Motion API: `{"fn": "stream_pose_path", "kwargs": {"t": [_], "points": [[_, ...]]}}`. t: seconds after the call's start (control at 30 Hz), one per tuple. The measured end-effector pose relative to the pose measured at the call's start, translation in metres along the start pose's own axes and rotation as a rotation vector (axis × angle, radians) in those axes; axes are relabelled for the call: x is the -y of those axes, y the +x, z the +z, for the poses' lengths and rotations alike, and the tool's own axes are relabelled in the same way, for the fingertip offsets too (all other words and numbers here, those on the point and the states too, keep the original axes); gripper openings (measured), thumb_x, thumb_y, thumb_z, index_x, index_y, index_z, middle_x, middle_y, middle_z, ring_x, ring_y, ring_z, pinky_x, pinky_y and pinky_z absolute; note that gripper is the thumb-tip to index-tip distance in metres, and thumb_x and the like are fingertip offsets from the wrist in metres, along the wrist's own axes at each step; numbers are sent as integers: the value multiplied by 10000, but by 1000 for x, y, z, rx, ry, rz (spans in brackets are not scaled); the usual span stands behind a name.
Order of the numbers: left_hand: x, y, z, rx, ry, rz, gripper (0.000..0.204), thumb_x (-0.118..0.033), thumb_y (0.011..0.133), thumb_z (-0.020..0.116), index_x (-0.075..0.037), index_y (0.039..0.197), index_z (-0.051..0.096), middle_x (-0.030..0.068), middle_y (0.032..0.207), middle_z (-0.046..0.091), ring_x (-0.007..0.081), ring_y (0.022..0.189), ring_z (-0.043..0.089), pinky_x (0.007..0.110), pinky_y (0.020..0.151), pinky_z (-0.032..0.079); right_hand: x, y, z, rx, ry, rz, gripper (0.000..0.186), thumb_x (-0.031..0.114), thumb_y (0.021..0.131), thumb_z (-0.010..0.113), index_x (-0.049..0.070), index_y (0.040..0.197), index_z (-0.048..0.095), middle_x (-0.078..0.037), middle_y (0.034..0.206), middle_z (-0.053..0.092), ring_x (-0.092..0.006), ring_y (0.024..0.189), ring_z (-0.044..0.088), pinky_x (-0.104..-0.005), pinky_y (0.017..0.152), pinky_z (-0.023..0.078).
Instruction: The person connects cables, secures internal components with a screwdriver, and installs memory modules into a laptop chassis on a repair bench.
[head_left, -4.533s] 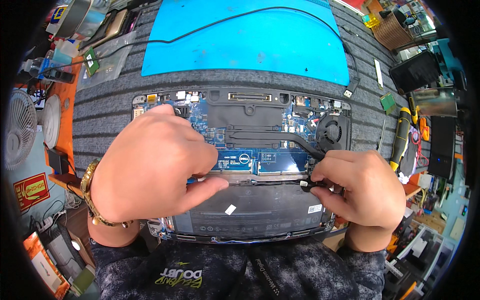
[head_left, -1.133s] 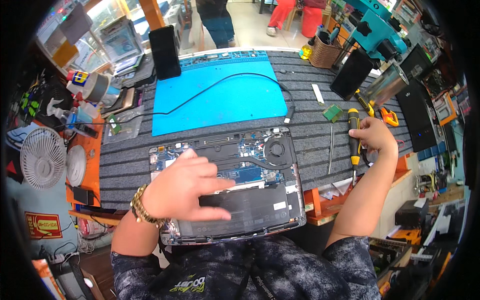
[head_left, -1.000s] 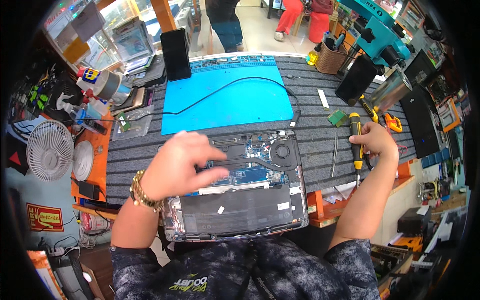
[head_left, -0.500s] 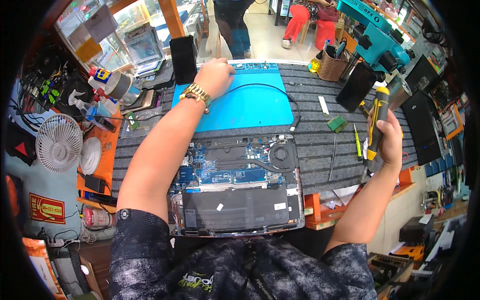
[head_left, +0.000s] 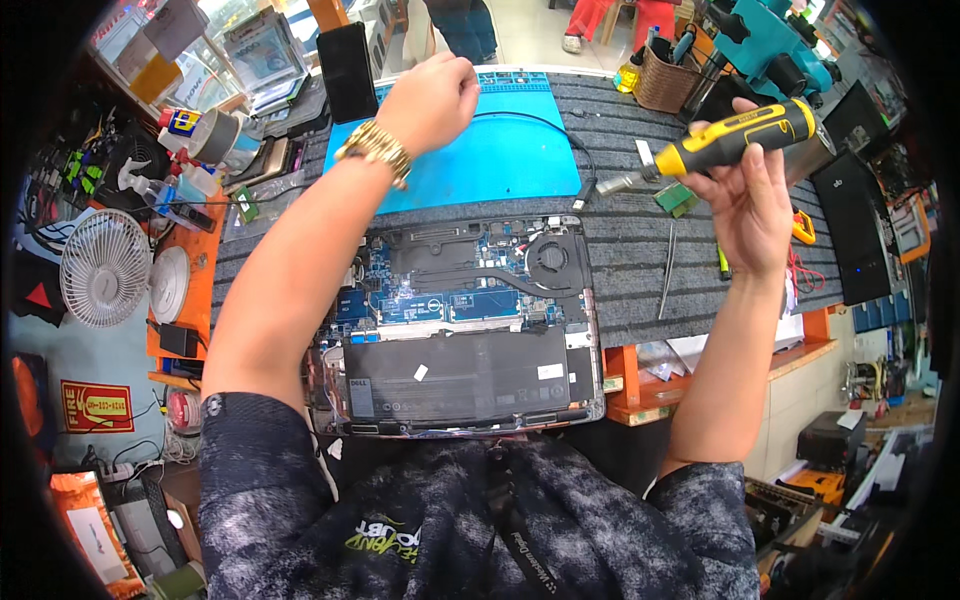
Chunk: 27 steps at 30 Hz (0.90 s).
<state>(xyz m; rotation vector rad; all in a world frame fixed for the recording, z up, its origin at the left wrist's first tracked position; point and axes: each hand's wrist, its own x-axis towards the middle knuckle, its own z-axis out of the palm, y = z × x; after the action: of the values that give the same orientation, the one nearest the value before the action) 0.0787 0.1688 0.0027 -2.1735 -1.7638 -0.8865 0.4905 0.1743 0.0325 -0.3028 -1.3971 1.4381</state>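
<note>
My left hand point(head_left: 435, 100), with a gold watch at its wrist, is above the far part of a blue repair mat point(head_left: 490, 170). Its fingers are curled in; whatever they hold, if anything, is hidden. In my right hand point(head_left: 745, 200) is a thick-barrelled yellow-and-black handheld tool point(head_left: 740, 137), lying almost level with its greyish tip to the left; its exact kind is unclear. In front of me lies an opened laptop base point(head_left: 455, 320), showing its blue circuit board, round fan point(head_left: 552, 262) and black battery point(head_left: 450, 378). A black cable point(head_left: 545, 122) crosses the mat.
A black phone point(head_left: 346, 75) stands behind the mat at left. Tweezers point(head_left: 668, 268) and a small green board point(head_left: 676, 199) lie on the grey ridged mat at right. Beyond are a brown basket point(head_left: 668, 80) and a teal stand point(head_left: 770, 45). A white fan point(head_left: 105, 268) stands far left.
The handheld tool has swung from upright to nearly level, its tip now pointing left, and my right hand has turned palm up. My left hand has lifted and curled. The whole view has shifted slightly.
</note>
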Motion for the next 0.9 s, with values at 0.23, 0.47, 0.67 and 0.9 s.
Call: {"fn": "stream_pose_path", "kwargs": {"t": [0.23,0.47,0.67,0.9], "points": [[-73,-88,-77,312,-779,-402,259,-286,1139,757,-28,1128,762,-45,932,663,46,827,563,254,738,485,-25,-8,67,-65,26,44,603,214,1202,609,43,1719,351,-287,1476,683,-351,1332,757,-464,1037,715],[-85,-118,-81,208,-1110,-475,234,-229,1110,781,-2,1165,795,-46,976,737,30,820,609,238,735,521,-37,-14,99,-28,136,19,568,49,1124,697,28,1603,393,-249,1418,688,-354,1290,759,-500,993,733],[-81,-122,-85,185,-1088,-478,234,-223,1098,796,-5,1182,804,-40,975,749,32,812,616,238,734,525,-36,-14,97,-31,126,-33,554,50,1128,687,51,1599,395,-271,1442,682,-379,1312,752,-514,1005,728],[-84,-119,-83,156,-1130,-478,230,-217,1088,811,6,1148,811,-44,939,743,23,789,602,224,702,502,-38,-15,94,-40,116,-46,539,53,1134,680,53,1607,422,-282,1477,669,-379,1332,741,-550,1051,704]]}}
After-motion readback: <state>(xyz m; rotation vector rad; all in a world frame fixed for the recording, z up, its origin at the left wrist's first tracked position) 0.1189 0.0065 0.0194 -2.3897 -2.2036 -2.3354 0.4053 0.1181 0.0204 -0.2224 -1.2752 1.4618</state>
